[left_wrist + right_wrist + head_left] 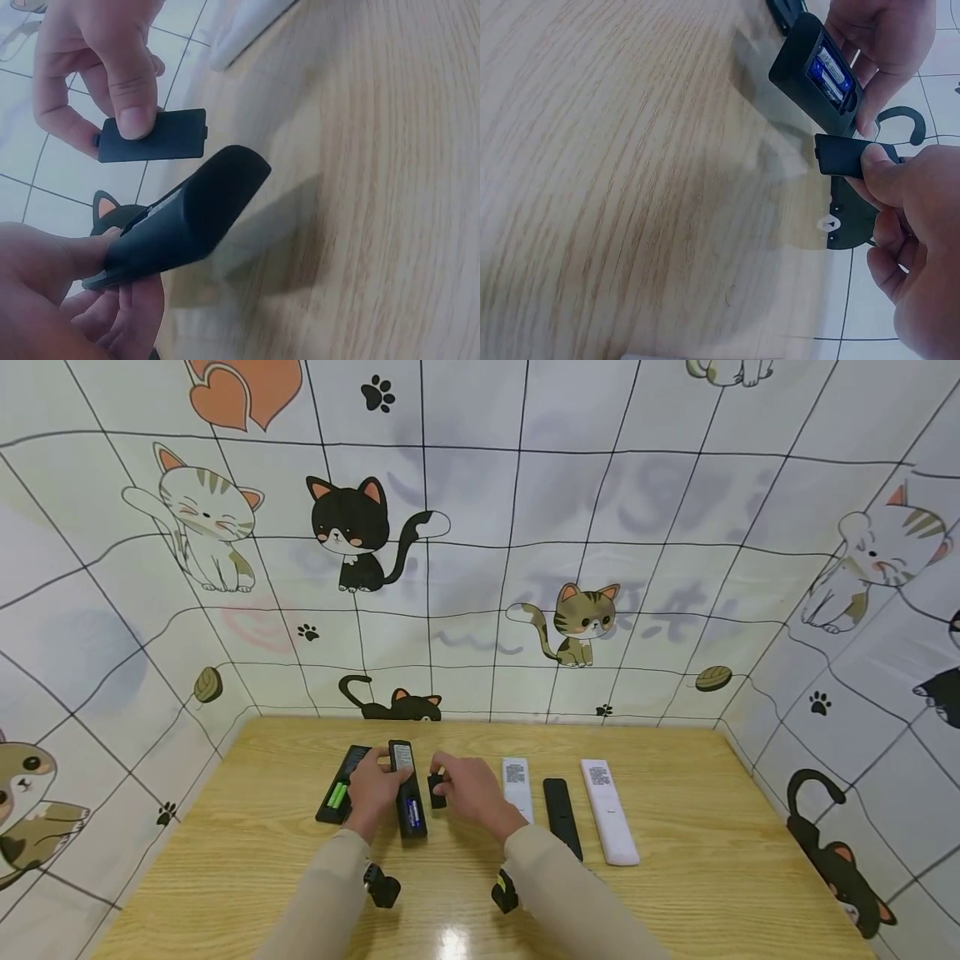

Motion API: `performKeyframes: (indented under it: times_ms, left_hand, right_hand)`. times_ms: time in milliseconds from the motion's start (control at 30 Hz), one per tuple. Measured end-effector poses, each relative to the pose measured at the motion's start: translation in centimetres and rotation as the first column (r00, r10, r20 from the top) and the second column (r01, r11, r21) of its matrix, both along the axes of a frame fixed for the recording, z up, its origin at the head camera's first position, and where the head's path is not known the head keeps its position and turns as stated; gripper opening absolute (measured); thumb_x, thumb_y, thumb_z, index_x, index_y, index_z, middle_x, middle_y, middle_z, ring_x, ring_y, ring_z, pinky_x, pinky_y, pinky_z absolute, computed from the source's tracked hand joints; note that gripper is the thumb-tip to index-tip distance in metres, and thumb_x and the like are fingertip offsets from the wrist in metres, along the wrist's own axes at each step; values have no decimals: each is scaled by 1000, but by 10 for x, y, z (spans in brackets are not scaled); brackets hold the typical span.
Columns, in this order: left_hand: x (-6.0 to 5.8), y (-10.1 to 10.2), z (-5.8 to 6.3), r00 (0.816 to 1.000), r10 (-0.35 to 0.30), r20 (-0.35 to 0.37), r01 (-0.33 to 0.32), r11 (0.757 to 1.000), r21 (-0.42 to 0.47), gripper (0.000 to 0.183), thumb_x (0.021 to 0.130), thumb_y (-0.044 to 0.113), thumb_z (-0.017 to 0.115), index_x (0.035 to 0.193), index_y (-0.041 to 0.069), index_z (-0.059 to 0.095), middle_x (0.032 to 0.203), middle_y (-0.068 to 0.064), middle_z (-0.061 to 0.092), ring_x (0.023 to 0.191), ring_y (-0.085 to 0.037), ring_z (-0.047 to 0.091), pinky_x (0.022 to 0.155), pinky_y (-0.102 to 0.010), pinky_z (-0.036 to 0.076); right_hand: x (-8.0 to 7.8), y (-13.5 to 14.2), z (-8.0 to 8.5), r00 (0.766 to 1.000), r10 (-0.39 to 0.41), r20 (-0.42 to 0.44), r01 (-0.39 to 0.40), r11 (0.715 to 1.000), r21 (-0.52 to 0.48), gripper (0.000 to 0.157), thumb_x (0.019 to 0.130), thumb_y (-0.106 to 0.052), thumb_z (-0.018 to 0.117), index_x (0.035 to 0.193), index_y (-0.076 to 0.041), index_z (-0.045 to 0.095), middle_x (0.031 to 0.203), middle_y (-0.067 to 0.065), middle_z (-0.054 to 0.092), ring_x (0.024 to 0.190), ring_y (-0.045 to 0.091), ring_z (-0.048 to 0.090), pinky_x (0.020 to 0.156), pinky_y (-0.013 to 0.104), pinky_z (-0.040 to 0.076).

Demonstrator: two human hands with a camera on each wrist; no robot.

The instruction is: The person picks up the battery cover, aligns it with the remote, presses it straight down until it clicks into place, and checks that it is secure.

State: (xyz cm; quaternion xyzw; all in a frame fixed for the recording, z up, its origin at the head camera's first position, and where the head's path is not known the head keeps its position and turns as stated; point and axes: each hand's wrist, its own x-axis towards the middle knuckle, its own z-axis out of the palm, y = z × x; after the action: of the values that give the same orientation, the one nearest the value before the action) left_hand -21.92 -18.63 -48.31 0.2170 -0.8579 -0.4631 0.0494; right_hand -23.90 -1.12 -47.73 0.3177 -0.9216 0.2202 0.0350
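Observation:
My left hand (375, 791) grips a black remote control (406, 785), its back turned up and its battery compartment uncovered. Two blue batteries (829, 77) sit side by side in that compartment. Between thumb and fingers, my right hand (474, 789) pinches a small black battery cover (154, 136), held just to the right of the remote and apart from it in the left wrist view. Beside the left hand lies another black remote (333, 800), with green batteries (338, 795) showing in its open compartment.
Right of the hands lie a white remote (517, 785), partly behind the right forearm, a black remote (561, 814) and a longer white remote (609, 814). The wooden table (697, 827) ends at a wall covering (480, 568) printed with cats.

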Motion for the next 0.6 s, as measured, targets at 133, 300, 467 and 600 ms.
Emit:
performKeyframes:
  times_ms: [133, 300, 467, 600]
  left_hand:
    - [3, 1, 4, 1000, -21, -9, 21, 1000, 16, 55, 89, 28, 71, 136, 10, 50, 121, -22, 66, 104, -34, 66, 89, -49, 47]
    - [4, 3, 3, 998, -54, -16, 54, 998, 40, 55, 90, 29, 70, 138, 13, 50, 123, -20, 66, 103, -33, 67, 87, -47, 49]
    - [1, 6, -4, 996, -87, -15, 88, 992, 89, 54, 90, 30, 70, 138, 12, 51, 124, -20, 66, 98, -29, 69, 77, -39, 55]
    - [0, 14, -7, 995, -101, -18, 103, 983, 153, 51, 90, 27, 70, 135, 9, 54, 123, -20, 66, 94, -25, 70, 69, -32, 56]
  right_hand:
    - [3, 5, 3, 1000, -3, 23, 3, 1000, 5, 18, 92, -23, 67, 107, -22, 58, 86, -3, 73, 74, 12, 66, 65, 24, 50]
    - [4, 14, 5, 998, -16, 55, 16, 1000, 0, 18, 91, -23, 68, 107, -22, 59, 87, -3, 73, 74, 10, 65, 64, 23, 50]
    - [5, 27, 6, 996, -37, 76, 36, 999, 16, 18, 91, -23, 68, 107, -22, 59, 85, -4, 70, 70, 7, 61, 63, 23, 48]
    - [8, 39, 10, 997, -40, 65, 37, 999, 34, 19, 92, -24, 68, 108, -21, 60, 85, -4, 70, 68, 7, 60, 62, 22, 46]
